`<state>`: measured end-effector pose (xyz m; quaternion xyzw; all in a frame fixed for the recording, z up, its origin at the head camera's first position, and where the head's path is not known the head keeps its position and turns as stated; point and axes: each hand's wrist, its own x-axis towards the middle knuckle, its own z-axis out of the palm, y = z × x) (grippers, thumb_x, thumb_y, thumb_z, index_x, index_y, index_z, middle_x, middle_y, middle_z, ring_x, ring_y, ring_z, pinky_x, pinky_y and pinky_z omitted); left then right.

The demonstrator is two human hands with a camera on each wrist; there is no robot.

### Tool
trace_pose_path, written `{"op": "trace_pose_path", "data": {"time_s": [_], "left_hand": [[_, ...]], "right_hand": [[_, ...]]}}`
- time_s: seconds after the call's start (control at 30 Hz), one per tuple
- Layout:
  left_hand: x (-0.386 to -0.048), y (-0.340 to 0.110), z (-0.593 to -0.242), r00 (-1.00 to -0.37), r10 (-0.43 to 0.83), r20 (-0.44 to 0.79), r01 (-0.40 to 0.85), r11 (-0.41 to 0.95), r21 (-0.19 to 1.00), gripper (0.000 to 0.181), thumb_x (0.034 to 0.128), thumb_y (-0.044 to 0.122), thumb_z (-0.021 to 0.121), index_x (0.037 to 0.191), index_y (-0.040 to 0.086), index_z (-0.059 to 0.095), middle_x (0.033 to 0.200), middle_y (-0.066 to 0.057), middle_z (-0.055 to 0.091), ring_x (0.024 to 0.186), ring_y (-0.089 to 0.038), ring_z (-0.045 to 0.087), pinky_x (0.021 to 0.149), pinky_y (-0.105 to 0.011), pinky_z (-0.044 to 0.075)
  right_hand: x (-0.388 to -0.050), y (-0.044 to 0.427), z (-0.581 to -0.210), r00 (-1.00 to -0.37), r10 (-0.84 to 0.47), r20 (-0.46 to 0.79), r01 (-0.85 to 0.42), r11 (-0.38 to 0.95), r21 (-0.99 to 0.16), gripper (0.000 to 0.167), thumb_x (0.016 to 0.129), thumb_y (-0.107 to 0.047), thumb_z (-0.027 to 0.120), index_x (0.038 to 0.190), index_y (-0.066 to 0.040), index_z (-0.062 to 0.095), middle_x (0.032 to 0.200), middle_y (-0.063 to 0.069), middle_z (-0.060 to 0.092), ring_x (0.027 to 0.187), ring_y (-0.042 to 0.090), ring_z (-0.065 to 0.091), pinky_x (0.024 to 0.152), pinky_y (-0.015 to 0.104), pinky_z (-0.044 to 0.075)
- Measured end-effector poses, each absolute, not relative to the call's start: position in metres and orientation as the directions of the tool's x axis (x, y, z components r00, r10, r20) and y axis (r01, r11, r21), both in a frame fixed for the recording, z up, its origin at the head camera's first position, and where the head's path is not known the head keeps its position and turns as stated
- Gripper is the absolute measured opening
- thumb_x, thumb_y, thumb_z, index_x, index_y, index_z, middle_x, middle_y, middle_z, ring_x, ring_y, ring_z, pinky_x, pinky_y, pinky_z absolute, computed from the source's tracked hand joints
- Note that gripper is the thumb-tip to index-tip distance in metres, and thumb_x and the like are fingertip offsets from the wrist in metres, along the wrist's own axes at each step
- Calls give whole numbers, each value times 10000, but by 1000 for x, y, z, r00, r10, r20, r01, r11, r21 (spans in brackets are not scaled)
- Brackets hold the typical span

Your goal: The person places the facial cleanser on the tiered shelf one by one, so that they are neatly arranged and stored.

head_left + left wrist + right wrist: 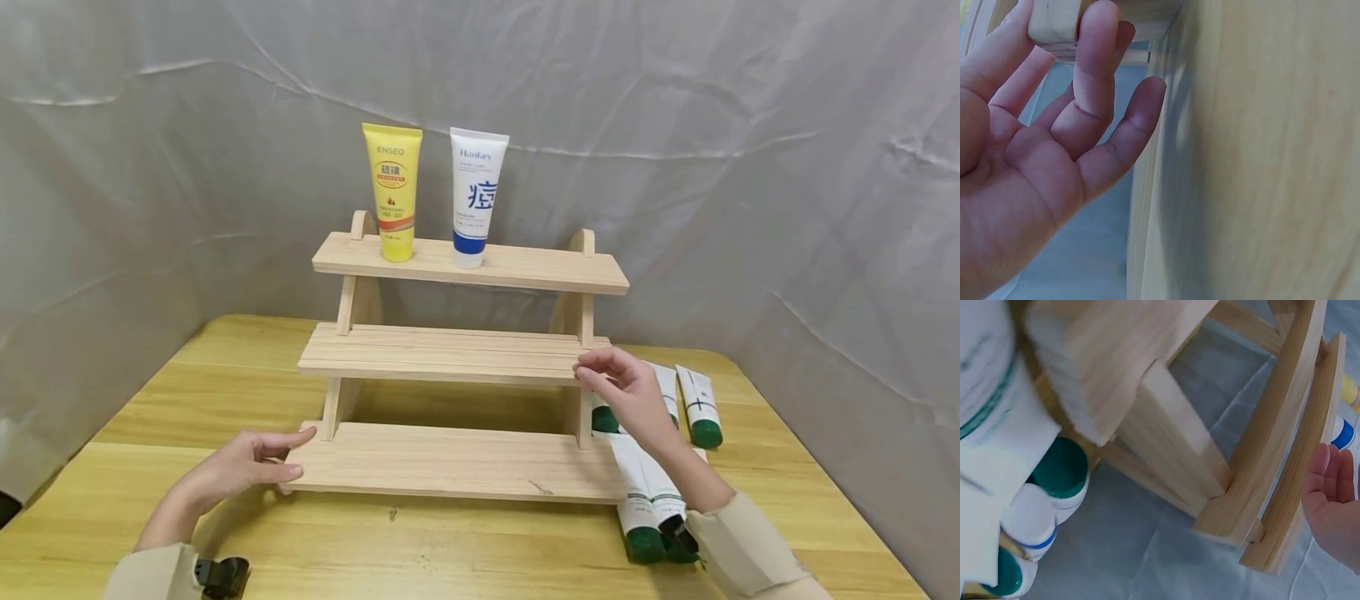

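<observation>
A three-tier wooden display rack (453, 460) stands on the table. My left hand (238, 465) pinches the left end of its bottom shelf; in the left wrist view, thumb and fingers of that hand (1054, 144) lie around the wooden end (1057, 22). My right hand (626, 392) is at the right end of the middle shelf (450, 354), holding nothing; whether it touches the wood cannot be told. Its fingers look fairly straight in the right wrist view. On the top shelf (540, 265), a yellow squeeze tube (393, 196) and a white-and-blue squeeze tube (476, 200) stand upright on their caps.
Several white tubes with green caps lie on the table right of the rack, one tube (699, 407) farthest right; my right forearm partly covers others. A white cap with a blue band (1030, 519) shows among them. Grey cloth (675, 167) hangs behind the wooden table (420, 550).
</observation>
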<state>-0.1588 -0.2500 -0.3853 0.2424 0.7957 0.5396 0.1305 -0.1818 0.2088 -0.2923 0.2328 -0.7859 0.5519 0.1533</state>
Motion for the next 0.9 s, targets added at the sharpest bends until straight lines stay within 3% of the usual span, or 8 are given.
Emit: {"op": "trace_pose_path", "data": {"time_s": [0.2, 0.43, 0.7, 0.8, 0.9], "left_hand": [[-158, -249, -386, -856, 515, 54, 251, 323, 912, 539, 856, 88, 589, 1263, -162, 338, 1276, -407, 222, 801, -66, 569, 749, -170, 424], [-158, -249, -385, -859, 509, 45, 237, 319, 918, 543, 861, 89, 582, 1274, -151, 323, 1281, -411, 215, 693, -126, 590, 748, -175, 423], [-158, -249, -385, -863, 503, 45, 241, 332, 912, 535, 859, 87, 586, 1274, -145, 339, 1287, -398, 227, 779, -89, 576, 760, -160, 409], [-158, -249, -384, -864, 501, 46, 243, 337, 910, 536, 857, 96, 590, 1272, -143, 347, 1290, -392, 226, 830, -70, 561, 765, -154, 405], [-157, -249, -384, -867, 497, 45, 242, 340, 909, 540, 857, 108, 594, 1272, -139, 353, 1294, -385, 228, 845, -62, 553, 769, -147, 397]], "right_hand": [[-170, 223, -296, -847, -196, 494, -531, 322, -784, 143, 856, 17, 563, 973, 98, 567, 873, 118, 602, 752, 92, 587, 652, 219, 495], [-160, 242, -301, -855, -187, 484, -516, 401, -757, 165, 867, -12, 560, 1010, 69, 562, 905, 42, 591, 752, 103, 571, 655, 220, 495], [-147, 270, -314, -846, -139, 514, -529, 330, -782, 181, 838, 114, 527, 968, 2, 585, 886, 15, 618, 745, 80, 591, 628, 197, 493], [-148, 284, -324, -840, -162, 518, -543, 273, -794, 191, 843, 98, 531, 986, -10, 595, 906, 22, 619, 749, 86, 587, 617, 191, 489], [-162, 317, -355, -833, -173, 525, -553, 270, -788, 187, 853, 38, 556, 1036, 15, 582, 947, 56, 611, 768, 133, 593, 604, 204, 495]]}}
